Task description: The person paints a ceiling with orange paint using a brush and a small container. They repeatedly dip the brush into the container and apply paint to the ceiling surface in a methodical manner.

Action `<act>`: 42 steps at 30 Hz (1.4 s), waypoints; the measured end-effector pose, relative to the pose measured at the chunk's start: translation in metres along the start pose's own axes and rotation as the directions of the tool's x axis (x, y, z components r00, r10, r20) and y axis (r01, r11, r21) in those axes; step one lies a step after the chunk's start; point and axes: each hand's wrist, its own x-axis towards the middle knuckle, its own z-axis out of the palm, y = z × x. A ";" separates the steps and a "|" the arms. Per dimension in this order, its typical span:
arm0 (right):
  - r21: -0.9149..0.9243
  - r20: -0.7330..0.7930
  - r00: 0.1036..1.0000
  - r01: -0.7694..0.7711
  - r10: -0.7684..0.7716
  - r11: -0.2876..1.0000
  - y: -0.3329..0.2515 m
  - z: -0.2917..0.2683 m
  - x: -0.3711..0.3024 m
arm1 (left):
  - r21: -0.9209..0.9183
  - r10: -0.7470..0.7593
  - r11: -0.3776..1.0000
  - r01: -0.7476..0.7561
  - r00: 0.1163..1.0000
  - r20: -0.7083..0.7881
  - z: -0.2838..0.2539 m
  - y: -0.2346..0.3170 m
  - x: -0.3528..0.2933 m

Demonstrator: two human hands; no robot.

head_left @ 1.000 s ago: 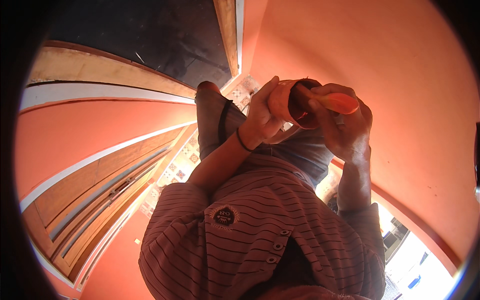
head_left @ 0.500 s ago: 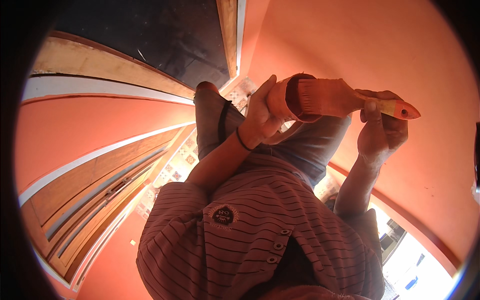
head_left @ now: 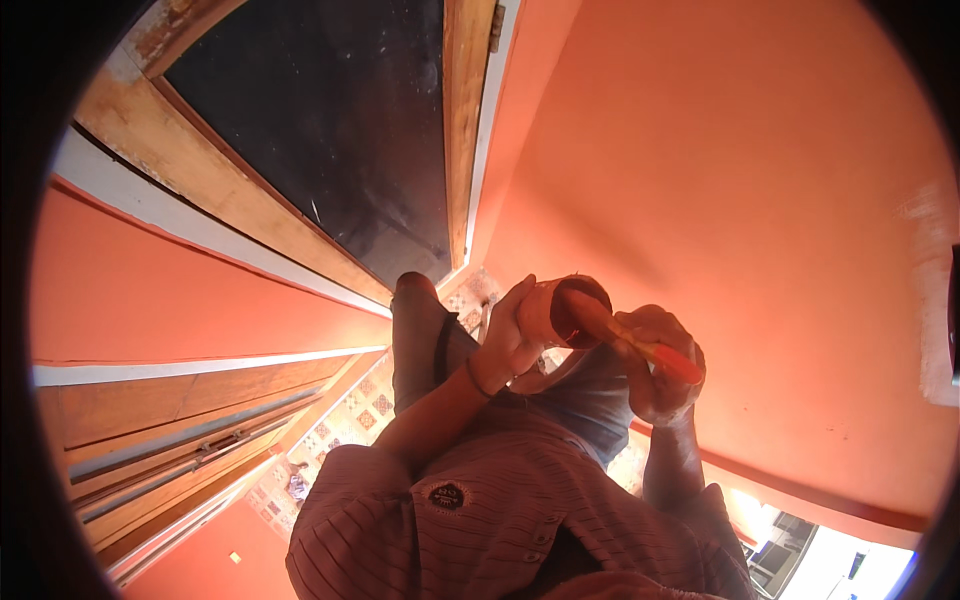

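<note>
My left hand [head_left: 503, 345] is wrapped round an orange paint-smeared pot [head_left: 538, 312], holding it tilted with its mouth toward the right. A paintbrush [head_left: 600, 318] reaches into that mouth, so its bristle end is partly hidden inside. The brush's yellow handle, with a red tip, is gripped in my right hand [head_left: 655, 398], thumb and fingers closed about it. Both hands are close together in front of my knees. How much paint the pot holds cannot be seen.
An orange wall [head_left: 760, 200] fills the right side, with a pale patch near its far right edge. At the left stand a wooden-framed door with a dark panel [head_left: 330, 110] and another wooden door [head_left: 200, 410]. Patterned floor tiles [head_left: 365, 410] lie below.
The brush has moved left and down, deeper into the pot, and my right hand has come closer to my left. Hands and pot now appear lower in the picture.
</note>
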 end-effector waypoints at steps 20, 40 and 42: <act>-0.022 0.121 0.990 -0.063 0.066 0.998 0.011 0.030 -0.004 | 0.130 0.132 0.985 -0.112 0.979 -0.155 -0.035 0.007 0.006; -0.035 0.079 0.979 -0.184 0.187 0.982 0.027 0.050 -0.010 | 0.106 0.145 0.986 -0.126 0.969 -0.199 -0.044 0.019 0.010; 0.078 0.005 0.977 -0.215 0.215 0.973 0.028 0.050 -0.008 | 0.119 0.126 0.988 -0.102 0.968 -0.216 -0.046 0.020 0.011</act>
